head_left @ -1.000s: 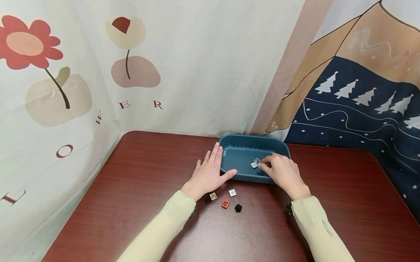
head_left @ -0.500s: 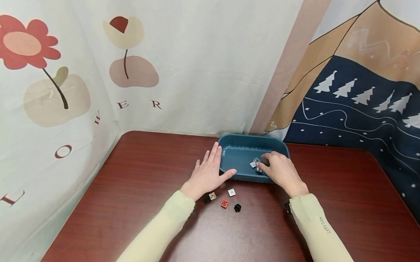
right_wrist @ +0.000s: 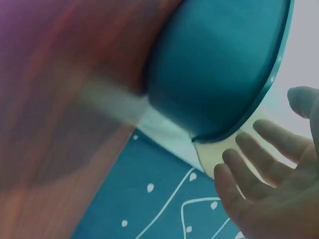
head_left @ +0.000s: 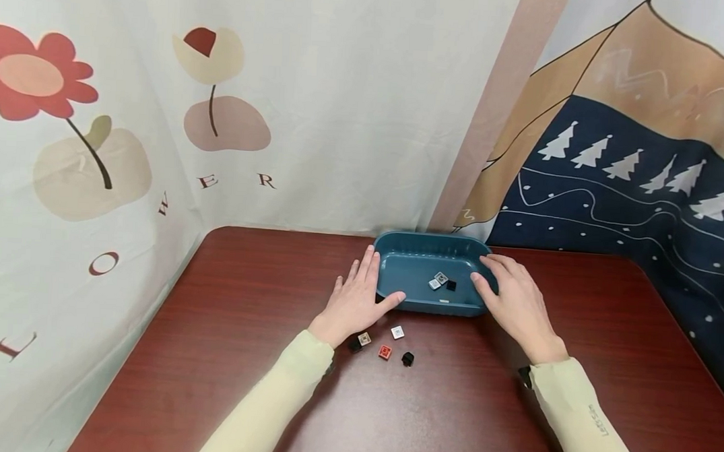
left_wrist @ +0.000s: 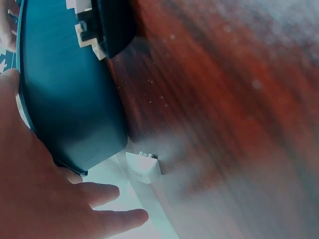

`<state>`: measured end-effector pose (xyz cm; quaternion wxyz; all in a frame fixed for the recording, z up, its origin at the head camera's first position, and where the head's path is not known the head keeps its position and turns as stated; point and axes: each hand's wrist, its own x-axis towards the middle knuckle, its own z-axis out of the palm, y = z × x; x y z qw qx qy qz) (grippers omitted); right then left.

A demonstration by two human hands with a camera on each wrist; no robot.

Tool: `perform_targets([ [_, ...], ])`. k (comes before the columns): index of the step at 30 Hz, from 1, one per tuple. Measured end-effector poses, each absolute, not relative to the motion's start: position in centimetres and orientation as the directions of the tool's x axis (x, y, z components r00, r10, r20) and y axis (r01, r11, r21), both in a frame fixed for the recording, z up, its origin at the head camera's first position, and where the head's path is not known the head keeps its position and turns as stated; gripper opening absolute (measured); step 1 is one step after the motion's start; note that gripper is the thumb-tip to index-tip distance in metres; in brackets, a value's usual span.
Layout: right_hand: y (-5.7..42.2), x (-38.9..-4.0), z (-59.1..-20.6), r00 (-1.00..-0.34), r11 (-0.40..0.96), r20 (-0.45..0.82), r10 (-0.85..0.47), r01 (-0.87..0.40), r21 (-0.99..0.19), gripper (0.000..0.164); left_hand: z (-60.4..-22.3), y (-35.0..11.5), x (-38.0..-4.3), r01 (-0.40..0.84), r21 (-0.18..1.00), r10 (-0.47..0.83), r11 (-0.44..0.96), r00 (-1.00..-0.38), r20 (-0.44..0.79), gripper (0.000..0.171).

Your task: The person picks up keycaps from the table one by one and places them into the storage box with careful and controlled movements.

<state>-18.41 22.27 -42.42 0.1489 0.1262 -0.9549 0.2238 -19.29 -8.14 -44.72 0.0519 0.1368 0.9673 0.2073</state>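
— Where are the hands?

— The left hand (head_left: 355, 296) lies along the nine o'clock end of the blue bin (head_left: 402, 271), fingers straight, gripping nothing. The right hand (head_left: 519, 308) is at three o'clock, thumb spread from the fingers, holding nothing.

— What's near those fingers?

— Several small pieces (head_left: 441, 278) lie inside, apart from the right thumb, toward its nine o'clock. A red piece (head_left: 385, 352), a beige piece (head_left: 364, 339) and others sit on the table (head_left: 244, 295) toward seven.
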Motion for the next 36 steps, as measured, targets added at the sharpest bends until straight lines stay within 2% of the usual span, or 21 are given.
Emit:
perform_targets([
  [7, 23.9, -16.9, -43.2, -0.962, 0.911, 0.184, -0.201, -0.252, -0.326, 0.084, -44.7, -8.1, -19.2, 0.243, 0.423, 0.288, 0.873, -0.957, -0.044, 0.106],
  [11, 24.1, -16.8, -43.6, -0.973, 0.920, 0.105, -0.205, -0.228, -0.317, 0.094, -44.7, -8.2, -19.2, 0.242, 0.421, 0.288, 0.874, -0.956, -0.049, 0.105],
  [18, 24.2, -16.8, -43.9, -0.975, 0.926, 0.055, -0.213, -0.220, -0.306, 0.099, -44.7, -8.1, -19.3, 0.243, 0.413, 0.288, 0.878, -0.956, -0.050, 0.105],
  [36, 24.2, -16.8, -44.0, -0.973, 0.921, 0.019, -0.232, -0.226, -0.317, 0.101, -44.7, -8.1, -19.3, 0.247, 0.403, 0.287, 0.881, -0.957, -0.042, 0.105],
])
